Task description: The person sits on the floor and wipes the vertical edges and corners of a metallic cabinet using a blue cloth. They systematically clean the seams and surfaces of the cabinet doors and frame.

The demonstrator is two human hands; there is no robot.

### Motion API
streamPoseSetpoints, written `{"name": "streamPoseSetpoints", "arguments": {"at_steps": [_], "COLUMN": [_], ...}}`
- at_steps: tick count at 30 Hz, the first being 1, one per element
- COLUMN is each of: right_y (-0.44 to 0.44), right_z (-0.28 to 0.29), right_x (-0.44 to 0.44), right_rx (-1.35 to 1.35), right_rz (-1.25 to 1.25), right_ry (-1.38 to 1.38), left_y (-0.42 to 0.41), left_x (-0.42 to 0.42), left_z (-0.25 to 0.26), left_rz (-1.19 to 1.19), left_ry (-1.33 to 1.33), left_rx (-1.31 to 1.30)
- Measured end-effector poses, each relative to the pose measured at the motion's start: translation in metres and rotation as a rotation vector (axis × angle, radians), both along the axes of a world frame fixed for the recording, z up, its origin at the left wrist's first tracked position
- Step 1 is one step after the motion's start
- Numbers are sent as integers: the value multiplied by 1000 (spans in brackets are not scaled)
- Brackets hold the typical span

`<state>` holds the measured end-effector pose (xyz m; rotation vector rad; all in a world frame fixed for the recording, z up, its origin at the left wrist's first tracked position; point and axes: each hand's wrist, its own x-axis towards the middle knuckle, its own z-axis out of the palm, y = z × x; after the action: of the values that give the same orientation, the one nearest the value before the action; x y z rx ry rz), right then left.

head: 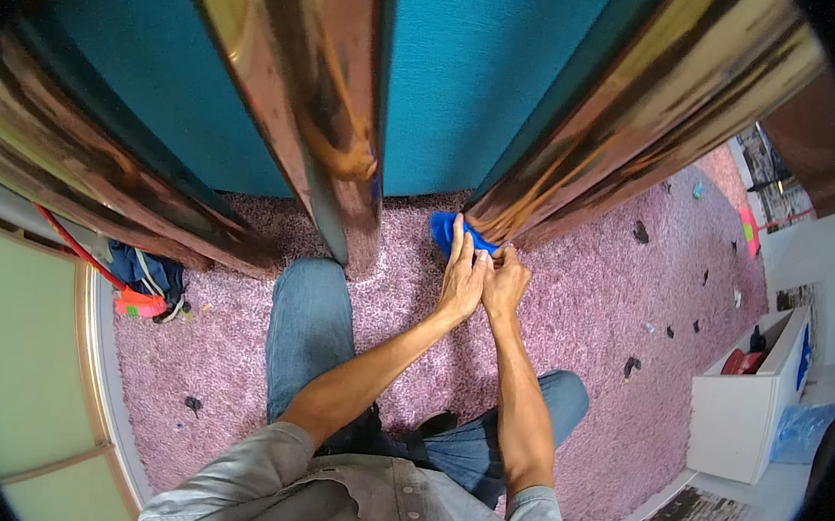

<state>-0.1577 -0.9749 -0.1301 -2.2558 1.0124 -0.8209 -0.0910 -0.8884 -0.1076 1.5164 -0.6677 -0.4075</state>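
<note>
A piece of bright blue cloth [444,233] is at the foot of a glossy, mirror-like post [546,175], close to the carpet. My left hand [463,284] has its fingers stretched over the cloth. Beside it, touching, my right hand [508,278] has curled fingers at the cloth's right end; its fingertips are partly hidden. Orange, warped reflections of hands and arms show in this post and in the middle post [348,118]. Between the two posts stands a turquoise panel [480,78] with a fine-textured surface.
Pink shaggy carpet [407,365] lies beneath me, with scattered dark scraps [632,368]. At right stands a white open box [734,419] holding a red item. More reflective posts [83,130] rise at left, near a dark blue bundle [152,273] and a pink-red tool head [140,303].
</note>
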Motion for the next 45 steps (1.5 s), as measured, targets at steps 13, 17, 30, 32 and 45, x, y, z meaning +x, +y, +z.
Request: {"name": "streamPoseSetpoints", "arguments": {"at_steps": [13,17,30,32,45], "right_y": [36,26,34,32,13], "right_z": [150,154,141,140,146], "right_x": [52,44,-19,-24,-72], "right_rx": [-341,-318,13,56,2], "right_rz": [-44,6,119,126,108], "right_ry": [-350,-374,-332,-299,-87], "left_y": [15,-12,-46,-54,-69], "left_x": [34,61,93,78,73], "left_z": [79,100,42,-2,-242], "left_rz": [148,58,-71,127,356], "left_ry": [-322,-406,60,158,1273], "left_rx": [-296,-317,-294,-352,-3]}}
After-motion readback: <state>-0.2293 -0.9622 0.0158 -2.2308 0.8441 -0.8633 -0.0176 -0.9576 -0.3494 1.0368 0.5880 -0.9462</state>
